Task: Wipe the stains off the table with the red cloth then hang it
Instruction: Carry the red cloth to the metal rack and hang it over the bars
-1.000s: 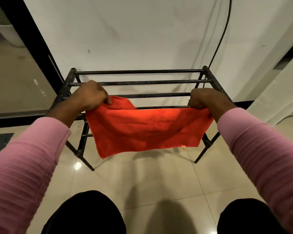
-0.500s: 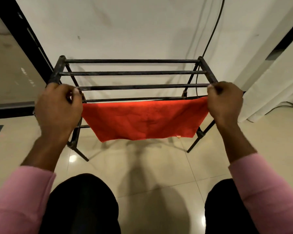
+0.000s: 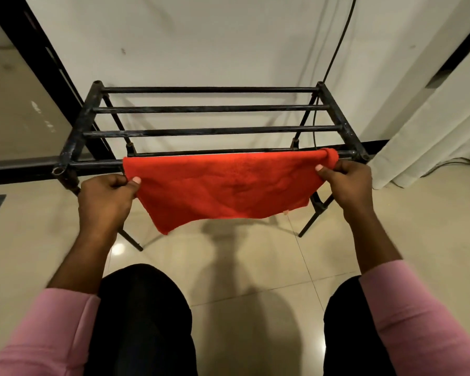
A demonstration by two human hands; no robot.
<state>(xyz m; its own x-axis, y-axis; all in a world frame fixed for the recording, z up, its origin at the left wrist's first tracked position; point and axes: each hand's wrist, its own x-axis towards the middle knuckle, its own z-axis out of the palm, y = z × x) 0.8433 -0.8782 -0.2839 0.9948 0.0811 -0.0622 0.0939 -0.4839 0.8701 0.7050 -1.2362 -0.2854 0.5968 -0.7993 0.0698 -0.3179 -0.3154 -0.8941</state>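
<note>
- Red cloth [image 3: 228,191] draped over the nearest bar [image 3: 98,164] of a black metal rack [image 3: 209,130]; most of the fabric hangs down on the near side.
- Top edge runs along the bar; the upper right corner is bunched into a small roll on the bar. The lower edge is uneven and dips lowest at the left corner.
- Left hand [image 3: 106,199]: back of hand up, fingers curled under, thumb [image 3: 136,181] pressed onto the cloth's left edge. It pinches the edge just below the bar.
- Right hand [image 3: 347,183]: back of hand up, fingers curled, thumb [image 3: 320,168] on the cloth just beneath the rolled corner. It pinches the right edge.
- Both hands sit at about the same height, one at each end of the cloth, with the fabric spread flat between them.
- Both forearms reach forward, wrists roughly straight. Pink sleeves [image 3: 418,321] are pushed back from the wrists.
- Rack stands on a pale tiled floor [image 3: 242,267] against a white wall [image 3: 201,44], with four bars across its top.
- Dark cable [image 3: 339,36] hangs down the wall behind the rack's right end. White curtain [image 3: 429,126] at right.
- Dark trousers [image 3: 144,321] at the bottom of the view.
</note>
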